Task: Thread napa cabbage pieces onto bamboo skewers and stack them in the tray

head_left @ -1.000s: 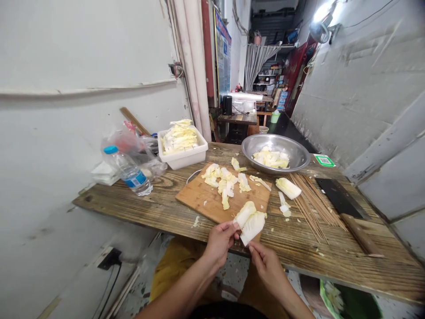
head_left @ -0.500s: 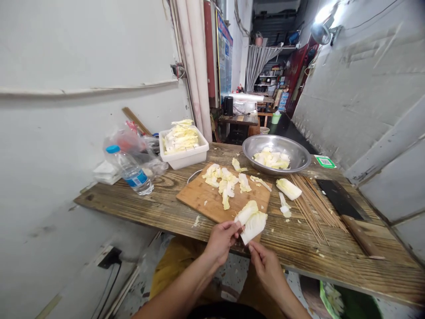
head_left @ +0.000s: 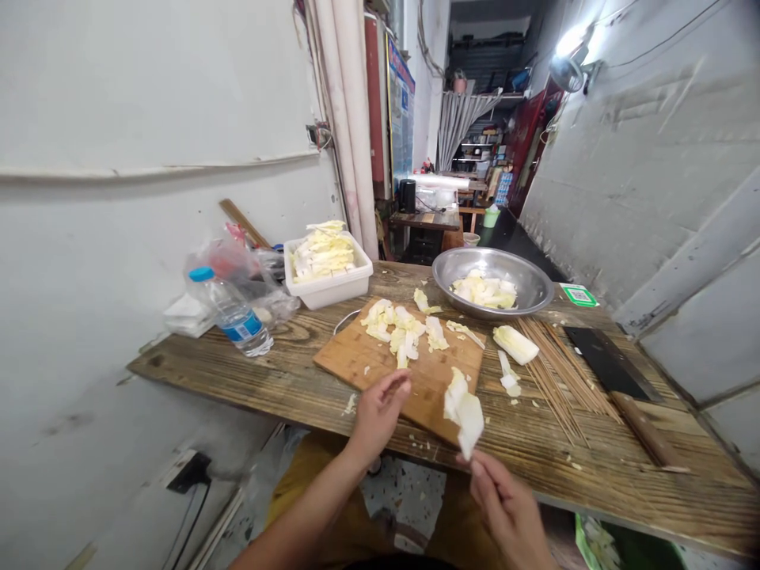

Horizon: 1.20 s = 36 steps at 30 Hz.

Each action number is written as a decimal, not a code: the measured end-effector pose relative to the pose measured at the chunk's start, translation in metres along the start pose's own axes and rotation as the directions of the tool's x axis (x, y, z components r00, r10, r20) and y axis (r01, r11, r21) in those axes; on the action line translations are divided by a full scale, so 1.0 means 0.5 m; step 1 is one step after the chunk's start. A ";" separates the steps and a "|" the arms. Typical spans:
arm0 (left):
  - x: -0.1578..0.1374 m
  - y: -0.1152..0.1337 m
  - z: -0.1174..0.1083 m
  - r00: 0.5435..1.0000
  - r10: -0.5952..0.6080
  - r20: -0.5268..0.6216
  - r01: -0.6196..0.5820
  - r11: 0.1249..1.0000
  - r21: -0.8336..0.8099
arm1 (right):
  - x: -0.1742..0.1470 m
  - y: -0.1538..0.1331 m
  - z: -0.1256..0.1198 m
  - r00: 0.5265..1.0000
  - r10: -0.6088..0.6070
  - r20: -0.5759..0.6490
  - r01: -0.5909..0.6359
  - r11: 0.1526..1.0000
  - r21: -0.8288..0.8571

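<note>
My right hand (head_left: 504, 503) pinches the lower end of a few pale cabbage leaf pieces (head_left: 465, 412), held up over the front right edge of the wooden cutting board (head_left: 424, 404). Whether a skewer runs through them I cannot make out. My left hand (head_left: 380, 412) is over the board's front edge, holding nothing, thumb and fingers slightly apart. Just beyond its fingertips, loose cabbage leaf pieces (head_left: 399, 328) lie on the board. A cabbage heart chunk (head_left: 515, 344) rests right of the board beside the bamboo skewers (head_left: 561, 376).
At the back stand a steel bowl (head_left: 537, 293) and a white tub (head_left: 332, 291), both holding cabbage. A cleaver (head_left: 611, 364) lies at the right. Over at the left are a water bottle (head_left: 237, 317) and plastic bags (head_left: 222, 257). The wooden table (head_left: 237, 380) meets walls on both sides.
My left hand has let go of the cabbage pieces and moved left and up over the board. My right hand has shifted right and down, carrying the pieces with it.
</note>
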State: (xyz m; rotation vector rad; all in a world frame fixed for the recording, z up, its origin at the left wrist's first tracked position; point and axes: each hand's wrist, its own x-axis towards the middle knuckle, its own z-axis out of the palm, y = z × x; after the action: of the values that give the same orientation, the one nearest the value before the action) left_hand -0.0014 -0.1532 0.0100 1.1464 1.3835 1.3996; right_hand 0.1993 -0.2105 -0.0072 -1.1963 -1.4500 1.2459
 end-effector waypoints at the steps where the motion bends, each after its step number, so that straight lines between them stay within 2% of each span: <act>1: 0.003 0.013 -0.010 0.994 0.089 0.069 -0.092 0.995 0.042 | -0.006 -0.016 -0.017 0.994 0.076 0.077 -0.083 0.992 0.095; 3: 0.005 0.041 -0.024 0.947 0.198 0.254 -0.223 0.972 0.076 | -0.010 -0.046 -0.049 0.941 0.192 0.277 -0.258 0.940 0.223; 4: 0.005 0.055 -0.027 0.914 0.196 0.354 -0.236 0.969 0.073 | -0.007 -0.058 -0.061 0.914 0.216 0.344 -0.309 0.920 0.241; 5: 0.004 0.068 -0.028 0.885 0.156 0.439 -0.209 0.975 0.074 | -0.002 -0.066 -0.069 0.901 0.223 0.373 -0.323 0.918 0.229; 7: 0.000 0.087 -0.023 0.850 0.014 0.526 -0.091 0.989 0.120 | 0.016 -0.069 -0.073 0.928 0.182 0.326 -0.234 0.964 0.129; 10: -0.011 0.093 -0.010 0.878 -0.123 0.463 0.026 0.977 0.212 | 0.046 -0.048 -0.062 0.982 0.021 0.187 0.004 0.992 -0.129; 12: -0.019 0.087 -0.002 0.884 -0.155 0.442 0.084 0.981 0.176 | 0.063 -0.032 -0.052 0.987 -0.035 0.157 0.073 0.967 -0.243; 17: -0.034 0.071 0.004 0.832 -0.208 0.514 0.222 0.974 0.035 | 0.087 -0.026 -0.041 0.972 0.014 0.234 0.059 0.951 -0.304; 20: -0.035 0.067 0.003 0.832 -0.206 0.514 0.217 0.975 0.041 | 0.092 -0.036 -0.042 0.982 0.009 0.188 0.071 0.908 -0.413; 23: -0.035 0.065 0.008 0.821 -0.225 0.525 0.229 0.972 0.059 | 0.092 -0.049 -0.042 0.993 -0.030 0.111 0.086 0.829 -0.552; 27: -0.038 0.077 0.019 0.805 -0.284 0.521 0.354 0.934 -0.038 | 0.090 -0.063 -0.038 0.995 -0.089 0.046 0.097 0.732 -0.675; 30: -0.041 0.089 0.023 0.773 -0.313 0.552 0.424 0.902 -0.081 | 0.094 -0.067 -0.036 0.994 -0.096 0.047 0.102 0.711 -0.696; 32: -0.041 0.092 0.023 0.753 -0.323 0.573 0.429 0.902 -0.056 | 0.102 -0.067 -0.037 0.994 -0.076 0.073 0.106 0.730 -0.675; 33: -0.040 0.090 0.023 0.759 -0.315 0.569 0.407 0.913 -0.037 | 0.107 -0.066 -0.038 0.994 -0.062 0.094 0.109 0.748 -0.654; 34: -0.039 0.086 0.023 0.786 -0.290 0.546 0.355 0.935 -0.014 | 0.112 -0.066 -0.040 0.991 -0.046 0.123 0.113 0.771 -0.627; 36: -0.035 0.075 0.021 0.878 -0.178 0.444 0.165 0.984 0.069 | 0.121 -0.066 -0.043 0.981 -0.023 0.193 0.129 0.818 -0.560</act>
State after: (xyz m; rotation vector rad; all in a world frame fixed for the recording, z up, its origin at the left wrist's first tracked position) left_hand 0.0143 -0.1695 0.0464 1.2382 1.1395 0.9141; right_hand 0.2055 -0.1486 0.0296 -1.4165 -2.0832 0.8950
